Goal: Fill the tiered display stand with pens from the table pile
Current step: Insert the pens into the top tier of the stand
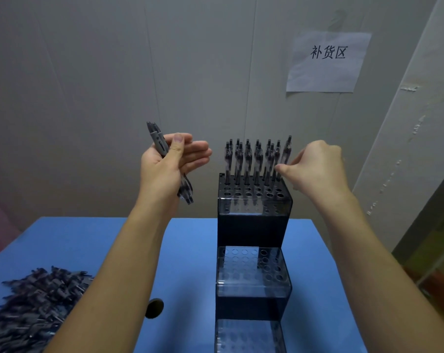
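Lying left of the display stand (252, 250) on the blue tabletop (187, 250), nearest the viewer, the pen pile (35, 301) is still large. The stand's bottom and middle tiers show only vacant holes. Higher and farther, the left hand (165, 166) holds a small bundle of pens (159, 141) left of the stand's top tier, thumb pressing them into the palm, the other fingers nearly straight. The right hand (315, 166) pinches one pen (284, 154) at the right end of the top tier's back rows. Only those back rows are filled, so most of the work appears to remain.
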`<state>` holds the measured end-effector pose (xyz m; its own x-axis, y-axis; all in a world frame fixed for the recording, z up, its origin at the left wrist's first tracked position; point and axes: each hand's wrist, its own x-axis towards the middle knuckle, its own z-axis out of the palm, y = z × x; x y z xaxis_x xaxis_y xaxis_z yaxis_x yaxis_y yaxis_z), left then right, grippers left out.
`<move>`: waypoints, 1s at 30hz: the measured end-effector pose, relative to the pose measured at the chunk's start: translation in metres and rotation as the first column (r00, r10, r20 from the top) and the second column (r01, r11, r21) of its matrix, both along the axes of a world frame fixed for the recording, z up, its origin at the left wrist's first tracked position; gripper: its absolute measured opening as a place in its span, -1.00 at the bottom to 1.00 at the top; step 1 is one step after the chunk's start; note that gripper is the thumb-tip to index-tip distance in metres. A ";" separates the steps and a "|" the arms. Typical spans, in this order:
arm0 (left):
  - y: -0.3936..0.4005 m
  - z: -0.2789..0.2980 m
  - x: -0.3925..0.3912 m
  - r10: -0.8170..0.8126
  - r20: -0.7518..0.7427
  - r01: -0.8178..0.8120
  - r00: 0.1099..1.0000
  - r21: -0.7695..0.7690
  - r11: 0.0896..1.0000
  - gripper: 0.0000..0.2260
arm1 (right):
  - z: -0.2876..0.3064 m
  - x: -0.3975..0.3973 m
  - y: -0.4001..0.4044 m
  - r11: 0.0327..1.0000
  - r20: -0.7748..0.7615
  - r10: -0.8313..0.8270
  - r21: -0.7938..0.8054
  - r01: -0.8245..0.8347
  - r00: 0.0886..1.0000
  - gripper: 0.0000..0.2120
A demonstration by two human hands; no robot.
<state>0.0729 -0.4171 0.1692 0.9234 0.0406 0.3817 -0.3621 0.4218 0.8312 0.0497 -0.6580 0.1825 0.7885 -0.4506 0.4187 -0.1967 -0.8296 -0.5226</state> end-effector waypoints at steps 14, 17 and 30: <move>-0.019 0.016 -0.015 -0.099 0.039 0.101 0.994 -0.055 0.993 -0.79 | -0.019 -0.035 0.101 0.293 0.250 0.661 0.783 -0.549 0.708 -0.80; -0.016 0.016 -0.016 -0.102 0.039 0.105 0.994 -0.062 0.993 -0.80 | -0.023 -0.033 0.106 0.196 0.304 0.641 0.823 -0.534 0.704 -0.83; 0.014 0.026 0.003 -0.025 0.025 0.031 0.999 -0.330 0.943 -0.80 | -0.025 -0.040 0.061 0.118 0.413 0.454 0.850 -0.513 0.789 -0.76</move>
<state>0.0756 -0.4032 0.1949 0.9182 0.1420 0.3697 -0.3615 0.6818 0.6359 0.0098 -0.5974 0.1572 0.9948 -0.0643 0.0792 0.0939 0.2744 -0.9570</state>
